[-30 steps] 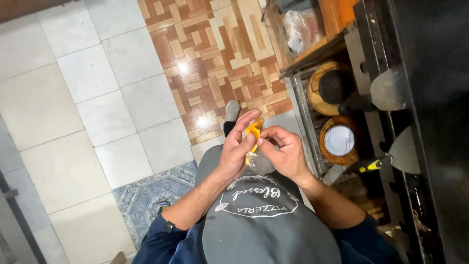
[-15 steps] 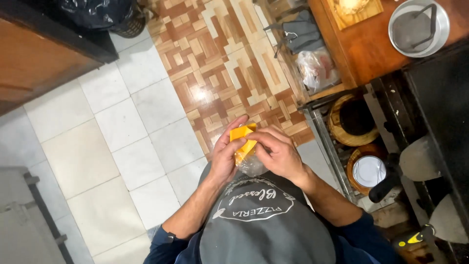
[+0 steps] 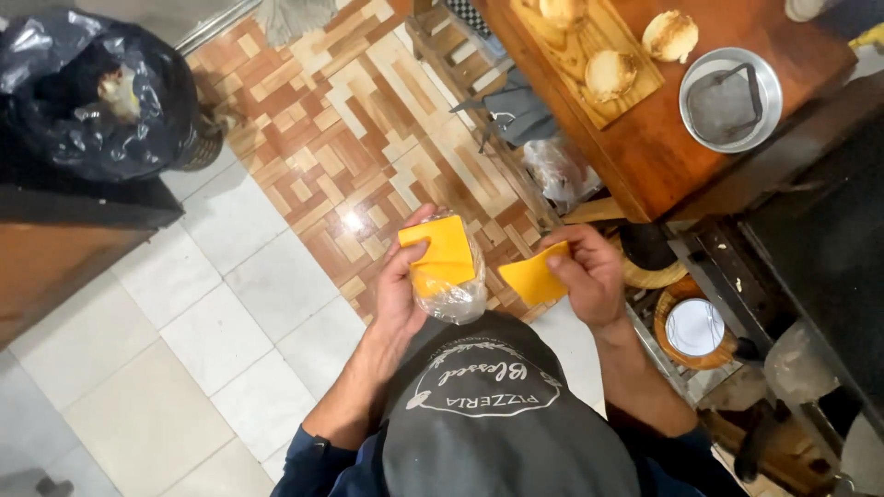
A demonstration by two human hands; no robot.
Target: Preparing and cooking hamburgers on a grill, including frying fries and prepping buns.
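Note:
My left hand [image 3: 398,287] holds a clear plastic bag [image 3: 458,296] with a stack of orange cheese slices [image 3: 440,250] sticking out of its top. My right hand [image 3: 589,276] pinches a single orange cheese slice [image 3: 532,278] by its edge, a short way to the right of the stack. Both hands are in front of my grey apron [image 3: 488,405], above the tiled floor.
A wooden counter [image 3: 672,156] at the upper right carries a cutting board [image 3: 575,41] with bun halves [image 3: 670,35] and a round metal pan [image 3: 729,99]. Below it, shelves hold pots and a white-lidded container [image 3: 692,328]. A black rubbish bag [image 3: 83,92] sits at the upper left.
My hands were together on the cheese stack; now my right hand has drawn one slice off to the right. The view has swung up toward the counter.

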